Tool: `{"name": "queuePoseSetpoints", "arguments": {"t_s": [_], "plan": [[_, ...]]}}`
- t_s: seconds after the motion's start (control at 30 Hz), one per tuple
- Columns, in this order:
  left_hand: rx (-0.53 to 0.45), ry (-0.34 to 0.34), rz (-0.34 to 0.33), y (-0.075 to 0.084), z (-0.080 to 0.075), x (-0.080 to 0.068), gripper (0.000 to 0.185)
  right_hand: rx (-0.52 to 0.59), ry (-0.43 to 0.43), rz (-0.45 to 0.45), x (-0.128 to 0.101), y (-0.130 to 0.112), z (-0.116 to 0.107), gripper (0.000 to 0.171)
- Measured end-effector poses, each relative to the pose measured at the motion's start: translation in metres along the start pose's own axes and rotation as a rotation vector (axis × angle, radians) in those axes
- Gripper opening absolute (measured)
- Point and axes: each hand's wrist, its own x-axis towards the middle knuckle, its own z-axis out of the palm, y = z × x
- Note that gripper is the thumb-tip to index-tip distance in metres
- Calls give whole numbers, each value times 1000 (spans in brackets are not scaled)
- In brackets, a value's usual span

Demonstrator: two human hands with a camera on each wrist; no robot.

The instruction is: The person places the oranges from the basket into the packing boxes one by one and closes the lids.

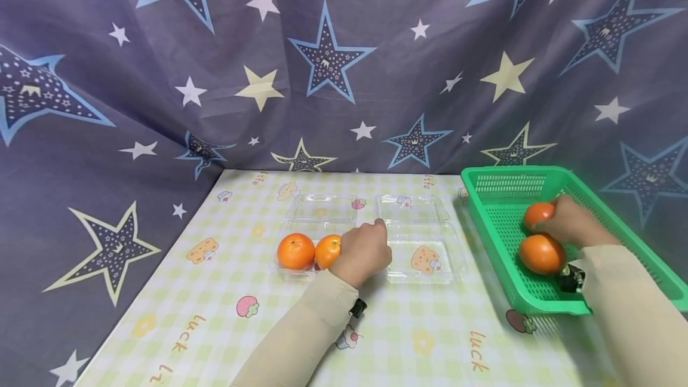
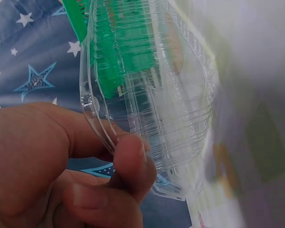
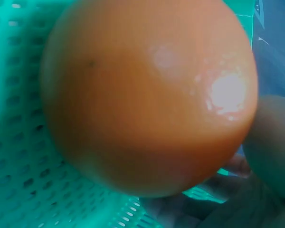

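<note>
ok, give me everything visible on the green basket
The green basket is shallow and roughly rectangular, plastic by its look, with a smooth rim and perforated walls and floor. It sits open side up at the right of the checked tabletop. The nearer orange fruit rests on its floor; the right hand, reaching in, grips the farther fruit. The sleeve hides some rim; contact there is unclear.

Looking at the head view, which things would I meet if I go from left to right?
Whole orange, partly covered orange, the person's left grip, the clear plastic box nearer the basket, green basket.
</note>
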Motion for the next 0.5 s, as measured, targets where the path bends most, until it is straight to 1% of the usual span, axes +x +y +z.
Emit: {"name": "queuePoseSetpoints", "arguments": {"t_s": [0.17, 0.27, 0.37, 0.5], "plan": [[2, 4, 0, 0, 2, 0, 50, -6, 1, -23, 5, 4, 3, 96], [0, -5, -6, 1, 2, 1, 55, -13, 7, -46, 6, 5, 3, 95], [-7, -16, -15, 1, 1, 1, 59, -9, 1, -57, 5, 4, 3, 98], [-10, -23, -21, 2, 0, 1, 60, -3, -13, -52, 4, 2, 1, 100]]}}
